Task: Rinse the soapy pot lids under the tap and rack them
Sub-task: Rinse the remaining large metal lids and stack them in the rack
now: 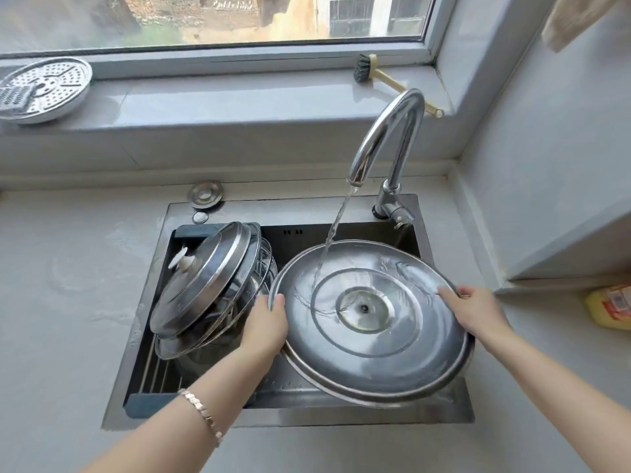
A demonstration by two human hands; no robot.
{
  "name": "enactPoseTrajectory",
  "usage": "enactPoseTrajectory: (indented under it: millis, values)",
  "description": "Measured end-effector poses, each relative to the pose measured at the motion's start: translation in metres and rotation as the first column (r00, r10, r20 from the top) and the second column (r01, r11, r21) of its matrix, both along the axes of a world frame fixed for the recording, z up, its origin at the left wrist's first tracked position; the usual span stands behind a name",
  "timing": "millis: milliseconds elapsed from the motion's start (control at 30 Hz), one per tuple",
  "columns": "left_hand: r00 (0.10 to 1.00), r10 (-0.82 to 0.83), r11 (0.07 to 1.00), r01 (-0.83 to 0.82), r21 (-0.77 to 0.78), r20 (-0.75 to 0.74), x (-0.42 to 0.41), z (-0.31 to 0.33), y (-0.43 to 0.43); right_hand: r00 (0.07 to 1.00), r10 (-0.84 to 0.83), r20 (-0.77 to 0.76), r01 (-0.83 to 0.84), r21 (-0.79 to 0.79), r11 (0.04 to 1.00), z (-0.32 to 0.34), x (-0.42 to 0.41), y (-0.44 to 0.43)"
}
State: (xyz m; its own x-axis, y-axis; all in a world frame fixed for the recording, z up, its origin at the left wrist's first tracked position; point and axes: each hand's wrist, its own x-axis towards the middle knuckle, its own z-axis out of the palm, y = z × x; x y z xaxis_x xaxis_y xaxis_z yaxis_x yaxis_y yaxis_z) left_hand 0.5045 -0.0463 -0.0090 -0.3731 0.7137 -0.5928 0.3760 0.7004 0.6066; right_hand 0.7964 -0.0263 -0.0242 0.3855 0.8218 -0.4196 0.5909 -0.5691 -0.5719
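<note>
Wet grey bench (61, 319) surrounds the sink (341, 416); I see left hand (264, 324) and right hand (478, 310) gripping the big lid (375, 356) under the running tap (389, 131), windowsill (239, 97) behind, other lids (201, 278) racked alongside.

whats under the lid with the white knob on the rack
Beneath the knobbed lid, rims of more steel lids stack on the rack in the sink. How many, and whatever sits below them, is covered.

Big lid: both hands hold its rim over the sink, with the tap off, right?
No, the tap is running: the head view shows water falling onto the big lid. The left hand and right hand do hold its rim over the sink.
</note>
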Motion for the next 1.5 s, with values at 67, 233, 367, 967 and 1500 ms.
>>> enactPoseTrajectory:
  millis: [67, 233, 367, 967, 1500]
  values:
    - [0.998, -0.032, 0.988, 0.039, -0.149, 0.050, 0.003, -0.018, -0.001, 0.997, 0.042, 0.067, -0.048, 0.093, 0.994, 0.021, 0.006, 0.004]
    - [0.905, 0.212, 0.916, -0.051, -0.399, 0.370, 0.024, -0.028, -0.009, 0.969, 0.126, 0.211, -0.179, 0.255, 0.950, 0.041, 0.010, 0.011]
    - [0.803, 0.382, 0.889, -0.184, -0.419, 0.457, 0.028, -0.036, -0.008, 0.979, 0.107, 0.173, -0.155, 0.294, 0.943, 0.024, 0.010, -0.005]
    - [0.983, -0.166, 0.985, 0.169, 0.043, -0.079, -0.019, 0.051, 0.033, 0.952, 0.307, -0.021, -0.304, -0.217, 0.928, -0.074, -0.040, -0.016]
    - [0.887, -0.159, 0.984, 0.109, 0.138, 0.433, 0.054, 0.094, 0.041, 0.866, 0.497, 0.042, -0.465, 0.428, 0.775, 0.073, -0.086, -0.023]
